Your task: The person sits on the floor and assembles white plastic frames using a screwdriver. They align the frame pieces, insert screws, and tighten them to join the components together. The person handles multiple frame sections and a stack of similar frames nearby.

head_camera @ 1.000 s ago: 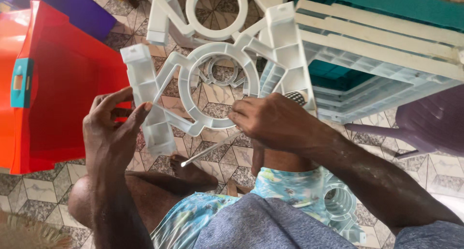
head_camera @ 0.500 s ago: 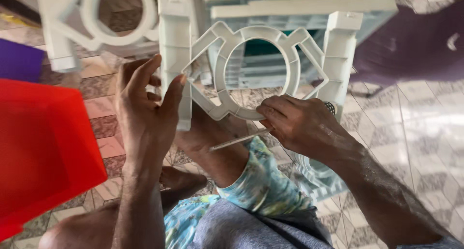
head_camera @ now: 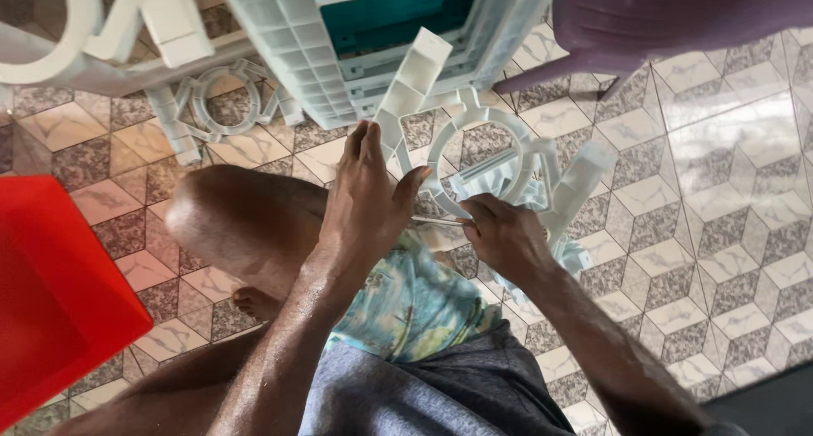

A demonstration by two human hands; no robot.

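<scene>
Left hand (head_camera: 366, 201) wrapped around the near ribbed post of a white moulded-plastic frame piece with a ring centre (head_camera: 474, 161), thumb splayed to the right, fingers closed over the post: holding it. Right hand (head_camera: 506, 237) curled narrow, pinching a thin pale metal blade or rod (head_camera: 436, 221) that points left toward the ring's lower rim, tip touching or just beside the plastic; cannot tell which.

Frame piece held tilted above the lap, just past the bare knee (head_camera: 233, 224), over the patterned shorts (head_camera: 415, 305). White slatted plastic crate with teal inside (head_camera: 381, 38) just beyond it; purple plastic chair (head_camera: 677, 17) up right; red plastic bin (head_camera: 59, 292) at left edge. Second white ring frame (head_camera: 224, 102) lying flat on the tiled floor (head_camera: 728, 190) up left. Open floor to the right.

Frame piece: ring with diagonal struts, ribbed hollow posts at both ends, more white pieces bunched behind it.
</scene>
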